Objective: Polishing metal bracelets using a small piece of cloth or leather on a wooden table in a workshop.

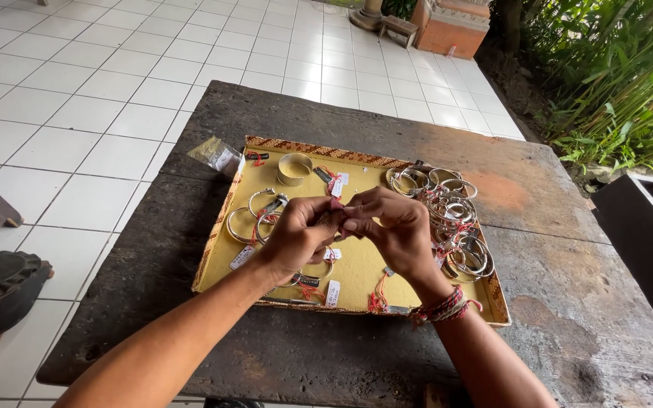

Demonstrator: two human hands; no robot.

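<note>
Soft, even daylight fills the view, brightest on the white floor tiles [115,83] toward ten o'clock, which look slightly washed out. Shadows are faint, only a soft one under the hands on the yellow tray [357,264]. Focus is sharp in the middle; wide-lens bending stretches the edges.

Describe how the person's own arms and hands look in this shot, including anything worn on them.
Both forearms are bare, with no sleeves in view. The left hand wears no ring, glove or band that can be seen. The right hand is likewise bare, but the right wrist carries a stack of braided cord bracelets in red and dark tones, with a loose red thread end sticking out to one side.
</note>
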